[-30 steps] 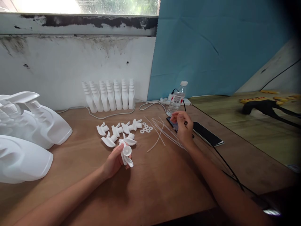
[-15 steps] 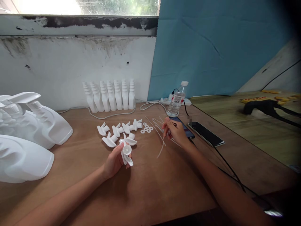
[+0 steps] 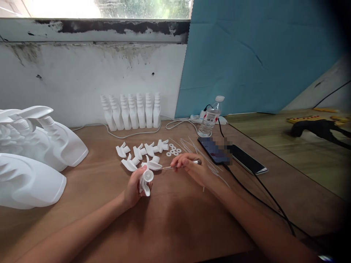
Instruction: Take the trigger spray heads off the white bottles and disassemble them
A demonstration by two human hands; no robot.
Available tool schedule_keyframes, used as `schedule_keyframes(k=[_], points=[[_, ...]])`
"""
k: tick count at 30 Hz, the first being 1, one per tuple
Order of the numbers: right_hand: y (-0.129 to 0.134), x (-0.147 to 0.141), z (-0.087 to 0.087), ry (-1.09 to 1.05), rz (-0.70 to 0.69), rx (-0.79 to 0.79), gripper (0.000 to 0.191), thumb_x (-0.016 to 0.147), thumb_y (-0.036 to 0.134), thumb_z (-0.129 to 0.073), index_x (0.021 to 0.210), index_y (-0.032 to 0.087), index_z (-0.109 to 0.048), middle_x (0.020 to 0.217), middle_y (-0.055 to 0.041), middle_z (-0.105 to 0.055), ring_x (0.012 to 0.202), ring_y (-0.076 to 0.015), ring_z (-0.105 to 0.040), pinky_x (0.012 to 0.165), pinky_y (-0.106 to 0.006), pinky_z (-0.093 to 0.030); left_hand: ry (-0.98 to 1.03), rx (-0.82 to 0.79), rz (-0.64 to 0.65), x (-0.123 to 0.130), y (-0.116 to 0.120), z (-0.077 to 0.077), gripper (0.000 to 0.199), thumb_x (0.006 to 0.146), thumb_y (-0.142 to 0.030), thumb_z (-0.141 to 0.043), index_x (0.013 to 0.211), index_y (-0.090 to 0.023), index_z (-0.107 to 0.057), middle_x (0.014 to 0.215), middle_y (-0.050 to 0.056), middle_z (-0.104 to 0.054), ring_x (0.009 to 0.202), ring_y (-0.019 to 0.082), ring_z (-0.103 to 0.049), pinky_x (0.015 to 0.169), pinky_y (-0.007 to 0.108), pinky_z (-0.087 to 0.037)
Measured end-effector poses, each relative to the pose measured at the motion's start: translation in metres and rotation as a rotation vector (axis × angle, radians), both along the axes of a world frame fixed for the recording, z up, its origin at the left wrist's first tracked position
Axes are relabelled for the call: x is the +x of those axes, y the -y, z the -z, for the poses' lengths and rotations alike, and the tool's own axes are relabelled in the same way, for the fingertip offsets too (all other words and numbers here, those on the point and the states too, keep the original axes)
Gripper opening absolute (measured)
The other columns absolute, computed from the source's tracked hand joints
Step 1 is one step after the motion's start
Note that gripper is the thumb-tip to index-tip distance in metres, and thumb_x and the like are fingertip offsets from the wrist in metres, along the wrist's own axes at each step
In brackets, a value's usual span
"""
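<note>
In my left hand (image 3: 134, 187) is a white trigger spray head (image 3: 148, 176), its round collar opening facing up and its trigger hanging toward me. My right hand (image 3: 189, 167) pinches a slim pointed tool (image 3: 168, 167); the thin tip aims left toward the spray head, a short distance from it, and a shiny end shows behind the fingers. Several more white spray heads (image 3: 139, 150) lie just beyond my left hand. Small white washers (image 3: 173, 150) are grouped beside them. Thin clear tubes (image 3: 192, 145) lie scattered behind and under my right hand.
White spray bottles (image 3: 70, 142) lie at the left. A row of small white bottles (image 3: 133, 113) stands against the wall. A water bottle (image 3: 210, 118), a phone (image 3: 212, 150) and a second dark device (image 3: 248, 159) with cables occupy the right side.
My right hand has moved left and toward me, away from the thin tubes, with the tool now pointing at the spray head. My left hand keeps hold of the spray head, slightly turned.
</note>
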State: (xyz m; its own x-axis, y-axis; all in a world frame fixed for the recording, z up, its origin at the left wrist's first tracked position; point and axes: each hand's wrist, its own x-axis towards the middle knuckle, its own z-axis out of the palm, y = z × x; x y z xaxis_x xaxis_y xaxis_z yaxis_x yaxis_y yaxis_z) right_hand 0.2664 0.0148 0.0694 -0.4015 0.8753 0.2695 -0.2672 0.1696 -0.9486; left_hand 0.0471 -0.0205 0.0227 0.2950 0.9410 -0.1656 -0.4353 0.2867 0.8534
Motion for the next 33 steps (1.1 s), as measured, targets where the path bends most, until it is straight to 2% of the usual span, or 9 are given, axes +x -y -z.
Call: schedule_keyframes(k=[3, 7, 10, 13, 16, 18, 21, 27, 33], points=[[0.012, -0.009, 0.001, 0.035, -0.035, 0.059, 0.02, 0.086, 0.032, -0.062, 0.075, 0.018, -0.07, 0.088, -0.0085, -0.07, 0.07, -0.0168, -0.065, 0.069, -0.033, -0.053, -0.066, 0.027, -0.033, 0.001, 0.0, 0.0, 0.045, 0.088, -0.051, -0.048, 0.061, -0.016, -0.046, 0.041, -0.004, -0.043, 0.031, 0.006, -0.031, 0.035, 0.02, -0.024], [0.022, -0.01, -0.001, 0.19, 0.04, 0.196, 0.012, 0.088, 0.025, -0.059, 0.086, 0.017, -0.069, 0.087, -0.0074, -0.071, 0.075, -0.0163, -0.067, 0.069, -0.029, -0.054, -0.146, 0.029, -0.103, 0.004, 0.001, -0.002, 0.041, 0.084, -0.054, -0.053, 0.069, -0.016, -0.047, 0.046, -0.005, -0.045, 0.031, 0.005, -0.031, 0.031, 0.018, -0.02], [0.026, -0.008, 0.0, 0.264, 0.085, 0.439, 0.016, 0.091, 0.016, -0.052, 0.099, 0.017, -0.066, 0.086, -0.0064, -0.07, 0.079, -0.0152, -0.067, 0.07, -0.026, -0.054, -0.183, 0.031, -0.128, 0.006, 0.001, -0.002, 0.039, 0.083, -0.054, -0.054, 0.076, -0.017, -0.046, 0.05, -0.006, -0.046, 0.031, 0.006, -0.034, 0.03, 0.016, -0.021], [0.027, -0.008, 0.004, 0.349, 0.047, 0.735, 0.026, 0.09, 0.008, -0.046, 0.109, 0.018, -0.061, 0.086, -0.0059, -0.068, 0.078, -0.0139, -0.064, 0.07, -0.026, -0.052, -0.208, 0.058, -0.123, 0.007, 0.002, 0.0, 0.037, 0.084, -0.053, -0.054, 0.08, -0.017, -0.047, 0.054, -0.005, -0.049, 0.032, 0.006, -0.037, 0.029, 0.016, -0.024], [0.026, -0.01, 0.004, 0.383, -0.029, 0.946, 0.027, 0.092, 0.007, -0.041, 0.109, 0.015, -0.06, 0.088, -0.0096, -0.065, 0.082, -0.016, -0.062, 0.071, -0.028, -0.051, -0.211, 0.075, -0.127, 0.007, 0.002, 0.001, 0.036, 0.085, -0.052, -0.053, 0.08, -0.017, -0.047, 0.056, -0.005, -0.05, 0.032, 0.006, -0.037, 0.03, 0.017, -0.025], [0.025, -0.012, 0.003, 0.38, -0.072, 1.013, 0.024, 0.093, 0.01, -0.039, 0.104, 0.014, -0.06, 0.09, -0.0119, -0.064, 0.088, -0.0182, -0.062, 0.074, -0.03, -0.051, -0.203, 0.076, -0.133, 0.007, 0.002, 0.0, 0.035, 0.085, -0.051, -0.052, 0.078, -0.017, -0.046, 0.054, -0.005, -0.049, 0.033, 0.006, -0.037, 0.03, 0.017, -0.025], [0.025, -0.013, 0.004, 0.399, -0.104, 0.931, 0.021, 0.094, 0.014, -0.041, 0.1, 0.015, -0.061, 0.094, -0.0123, -0.063, 0.089, -0.0178, -0.061, 0.076, -0.031, -0.051, -0.189, 0.046, -0.138, 0.007, 0.002, -0.004, 0.036, 0.083, -0.051, -0.054, 0.075, -0.017, -0.046, 0.051, -0.006, -0.047, 0.031, 0.005, -0.033, 0.03, 0.017, -0.022], [0.028, -0.017, 0.02, 0.202, -0.001, 0.803, 0.025, 0.093, 0.01, -0.041, 0.101, 0.018, -0.063, 0.1, -0.0107, -0.063, 0.096, -0.0186, -0.061, 0.083, -0.034, -0.051, -0.072, -0.043, -0.081, 0.004, 0.0, -0.008, 0.04, 0.082, -0.05, -0.052, 0.061, -0.019, -0.039, 0.037, -0.008, -0.035, 0.027, 0.005, -0.022, 0.031, 0.019, -0.017], [0.028, -0.017, 0.009, 0.183, -0.031, 0.636, 0.025, 0.095, 0.016, -0.043, 0.088, 0.018, -0.066, 0.089, -0.0081, -0.065, 0.085, -0.0177, -0.063, 0.077, -0.032, -0.051, -0.121, -0.048, -0.052, 0.001, -0.001, -0.004, 0.038, 0.082, -0.05, -0.053, 0.063, -0.019, -0.041, 0.037, -0.007, -0.038, 0.027, 0.006, -0.023, 0.03, 0.02, -0.013]])
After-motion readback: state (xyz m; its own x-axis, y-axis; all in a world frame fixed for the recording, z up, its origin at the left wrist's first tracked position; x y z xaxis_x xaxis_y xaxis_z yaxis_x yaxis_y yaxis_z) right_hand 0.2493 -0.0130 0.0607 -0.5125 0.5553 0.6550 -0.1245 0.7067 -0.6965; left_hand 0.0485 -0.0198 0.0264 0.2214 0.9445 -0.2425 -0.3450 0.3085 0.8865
